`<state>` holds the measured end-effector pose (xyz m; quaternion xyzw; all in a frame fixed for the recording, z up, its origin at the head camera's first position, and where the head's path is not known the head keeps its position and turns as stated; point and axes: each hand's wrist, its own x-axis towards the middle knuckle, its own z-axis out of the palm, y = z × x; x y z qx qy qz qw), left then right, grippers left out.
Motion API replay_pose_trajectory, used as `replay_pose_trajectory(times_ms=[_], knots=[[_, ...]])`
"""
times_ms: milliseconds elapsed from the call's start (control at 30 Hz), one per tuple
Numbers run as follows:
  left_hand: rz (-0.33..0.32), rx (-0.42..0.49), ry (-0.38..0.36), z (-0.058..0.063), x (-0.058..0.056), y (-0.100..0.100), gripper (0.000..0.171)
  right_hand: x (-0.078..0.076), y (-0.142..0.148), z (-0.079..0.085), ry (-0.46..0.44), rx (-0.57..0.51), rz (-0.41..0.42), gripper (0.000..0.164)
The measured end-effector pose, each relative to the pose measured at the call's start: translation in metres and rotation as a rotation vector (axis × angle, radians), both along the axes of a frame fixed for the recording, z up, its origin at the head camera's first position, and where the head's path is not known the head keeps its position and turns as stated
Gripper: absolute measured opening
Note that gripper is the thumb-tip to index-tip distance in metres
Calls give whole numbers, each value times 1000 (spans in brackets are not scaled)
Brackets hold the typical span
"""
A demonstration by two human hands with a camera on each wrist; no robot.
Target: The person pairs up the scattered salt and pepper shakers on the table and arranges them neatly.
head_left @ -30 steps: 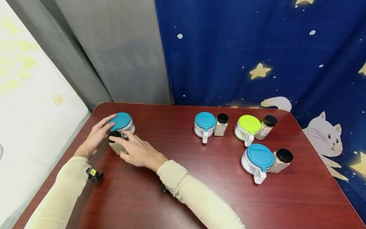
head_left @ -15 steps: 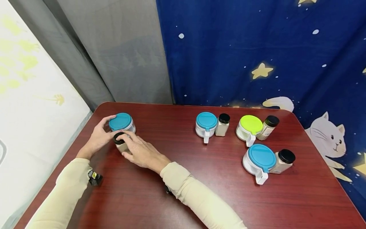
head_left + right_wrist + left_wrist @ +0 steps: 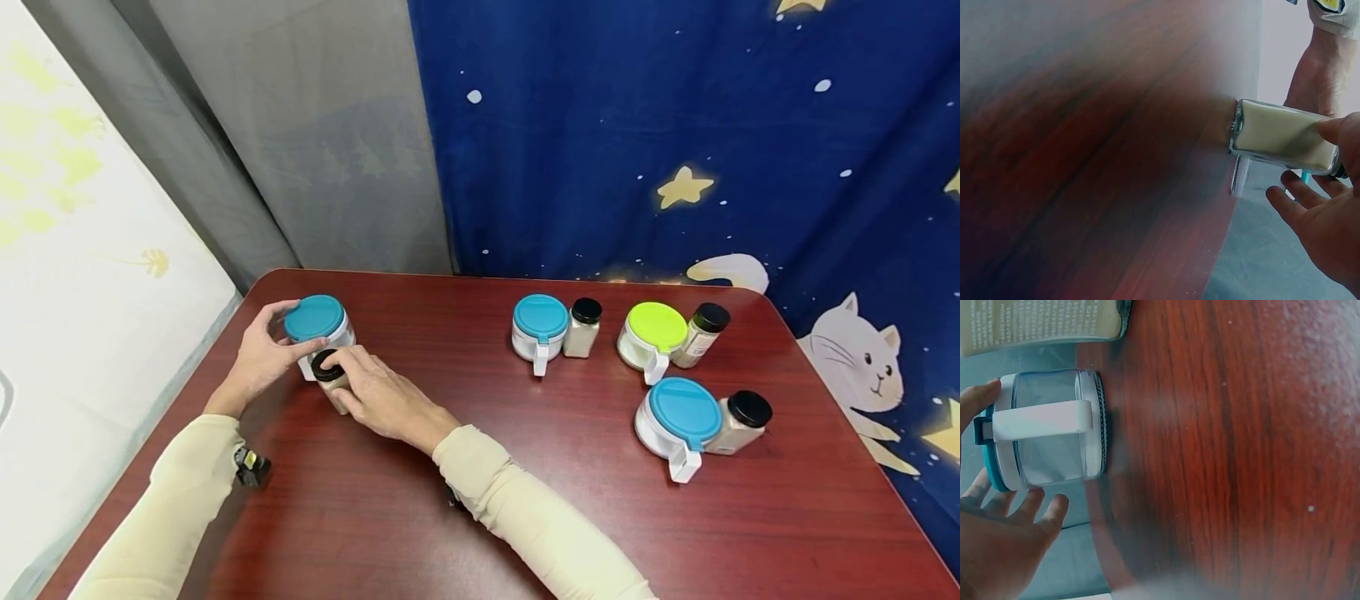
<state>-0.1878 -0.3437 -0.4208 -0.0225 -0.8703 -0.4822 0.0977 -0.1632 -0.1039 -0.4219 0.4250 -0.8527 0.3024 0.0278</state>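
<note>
My left hand (image 3: 258, 360) holds a round clear seasoning jar (image 3: 315, 318) with a blue lid, at the table's far left corner. In the left wrist view its thumb and fingers lie on opposite sides of the lid, and the jar's white handle (image 3: 1041, 420) faces the camera. Just in front of this jar, my right hand (image 3: 386, 393) grips a square glass spice bottle (image 3: 327, 365) with a black cap. The right wrist view shows the thumb on the bottle's glass (image 3: 1279, 134), which is filled with pale powder; the cap is mostly hidden by the hand.
To the right stand two more blue-lidded jars (image 3: 540, 317) (image 3: 682, 408) and a green-lidded jar (image 3: 656, 325). Each has a black-capped bottle (image 3: 581, 333) (image 3: 697, 337) (image 3: 738, 423) beside it. Curtains (image 3: 600, 150) hang behind the red-brown table (image 3: 450, 500).
My right hand has shifted the spice bottle slightly right. My left thumb has moved to the jar's near side, and the jar's handle now shows at its front left.
</note>
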Motion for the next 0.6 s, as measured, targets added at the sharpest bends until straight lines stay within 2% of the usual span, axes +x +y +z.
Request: replay_pose_trajectory(times_ms=[267, 600], knots=[[-5, 14, -17, 1, 0, 0, 81, -5, 5, -2, 2, -18, -33, 37], [-9, 15, -36, -4, -1, -3, 82, -15, 12, -6, -15, -67, -43, 37]])
